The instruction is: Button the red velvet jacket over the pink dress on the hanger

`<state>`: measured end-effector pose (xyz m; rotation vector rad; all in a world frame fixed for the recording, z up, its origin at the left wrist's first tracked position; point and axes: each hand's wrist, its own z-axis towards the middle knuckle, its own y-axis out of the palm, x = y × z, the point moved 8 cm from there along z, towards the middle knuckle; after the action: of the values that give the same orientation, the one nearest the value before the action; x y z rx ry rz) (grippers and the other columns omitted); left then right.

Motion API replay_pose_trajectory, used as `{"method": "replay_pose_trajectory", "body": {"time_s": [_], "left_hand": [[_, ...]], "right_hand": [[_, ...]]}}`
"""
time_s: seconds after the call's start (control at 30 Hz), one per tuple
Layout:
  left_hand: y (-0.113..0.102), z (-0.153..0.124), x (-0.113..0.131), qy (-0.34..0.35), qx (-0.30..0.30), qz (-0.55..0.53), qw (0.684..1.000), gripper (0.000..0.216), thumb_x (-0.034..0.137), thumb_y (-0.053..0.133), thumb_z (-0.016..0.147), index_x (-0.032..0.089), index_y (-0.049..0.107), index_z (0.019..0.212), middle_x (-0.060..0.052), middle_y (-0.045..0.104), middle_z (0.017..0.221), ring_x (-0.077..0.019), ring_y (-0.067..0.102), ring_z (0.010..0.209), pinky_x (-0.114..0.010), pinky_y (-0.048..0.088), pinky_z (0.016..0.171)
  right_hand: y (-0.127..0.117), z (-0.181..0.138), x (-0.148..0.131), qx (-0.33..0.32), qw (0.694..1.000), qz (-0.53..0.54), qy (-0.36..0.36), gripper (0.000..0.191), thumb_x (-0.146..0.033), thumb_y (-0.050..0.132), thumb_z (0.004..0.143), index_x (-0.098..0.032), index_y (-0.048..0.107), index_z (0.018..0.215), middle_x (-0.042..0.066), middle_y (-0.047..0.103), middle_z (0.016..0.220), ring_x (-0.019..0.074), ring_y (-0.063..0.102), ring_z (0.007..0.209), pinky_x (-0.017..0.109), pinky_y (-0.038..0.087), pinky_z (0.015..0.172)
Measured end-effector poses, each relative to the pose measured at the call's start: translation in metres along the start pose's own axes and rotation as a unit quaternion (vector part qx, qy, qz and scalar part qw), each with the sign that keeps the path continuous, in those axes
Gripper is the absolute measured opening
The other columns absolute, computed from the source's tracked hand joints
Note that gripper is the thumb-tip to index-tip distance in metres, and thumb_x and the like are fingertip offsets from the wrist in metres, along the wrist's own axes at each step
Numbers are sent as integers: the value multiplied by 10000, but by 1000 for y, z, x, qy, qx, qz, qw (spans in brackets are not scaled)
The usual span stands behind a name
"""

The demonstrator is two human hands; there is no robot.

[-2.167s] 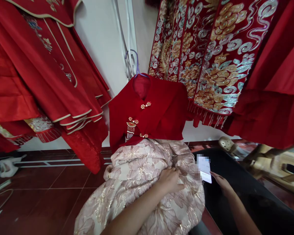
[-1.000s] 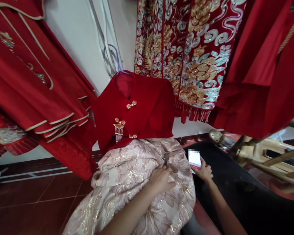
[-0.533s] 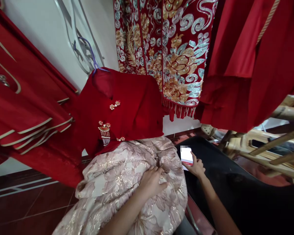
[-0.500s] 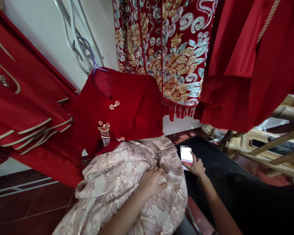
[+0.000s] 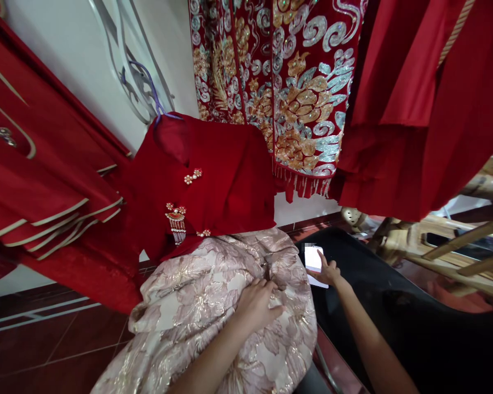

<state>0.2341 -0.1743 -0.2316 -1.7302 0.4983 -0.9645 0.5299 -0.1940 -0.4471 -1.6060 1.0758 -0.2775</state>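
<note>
A pink and gold brocade skirt is bunched in front of me below a red jacket with pearl clasps, which hangs on a purple hanger. My left hand rests palm down on the skirt with its fingers curled loosely into the fabric. My right hand lies on a lit phone, one finger stretched onto the screen. The phone rests on a black surface.
Red embroidered robes hang at the left, and a sequinned red and gold garment hangs at the top. More red cloth is at the right. A wooden frame stands at the right. The floor is dark red tile.
The view has swung to the right, so the jacket and skirt sit further left. My right hand went from reaching toward the phone to lying on it. My left hand stays on the skirt.
</note>
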Motion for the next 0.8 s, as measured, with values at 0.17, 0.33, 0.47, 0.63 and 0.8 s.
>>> {"method": "replay_pose_trajectory", "body": {"time_s": [0.17,0.33,0.47,0.63,0.8], "left_hand": [[3,-1,-1,3,1,8,1000,432,496,588,771,222,589,1105,-59,635,1071,-247,556,1048,-348,433,898],[2,-1,0,4,1,10,1000,440,511,573,778,217,590,1105,-66,638,1070,-256,556,1052,-361,436,897],[1,-1,0,3,-4,5,1000,455,525,563,781,220,588,1118,-69,640,1075,-264,553,1060,-367,436,899],[3,-2,-1,5,0,4,1000,453,512,573,775,218,585,1119,-71,635,1079,-258,558,1050,-360,442,889],[5,-2,-3,5,3,0,1000,445,510,581,764,226,584,1106,-67,631,1073,-253,562,1038,-353,444,880]], "right_hand": [[-10,-12,7,39,998,45,-2,1152,-824,484,608,-237,25,1487,198,407,1256,408,467,1183,561,377,900],[-11,-26,4,55,998,39,-21,1016,-767,492,657,-297,106,1471,153,413,1221,379,489,1147,550,398,881],[-8,-19,-1,41,999,6,-12,1031,-793,478,640,-297,123,1471,170,402,1234,406,478,1147,582,387,861],[-3,-3,1,14,1000,4,-1,1159,-847,473,576,-228,96,1482,226,396,1267,448,466,1170,613,368,866],[-8,-11,11,59,996,70,-8,1188,-825,527,544,-173,173,1472,230,442,1269,420,497,1165,568,369,927]]}}
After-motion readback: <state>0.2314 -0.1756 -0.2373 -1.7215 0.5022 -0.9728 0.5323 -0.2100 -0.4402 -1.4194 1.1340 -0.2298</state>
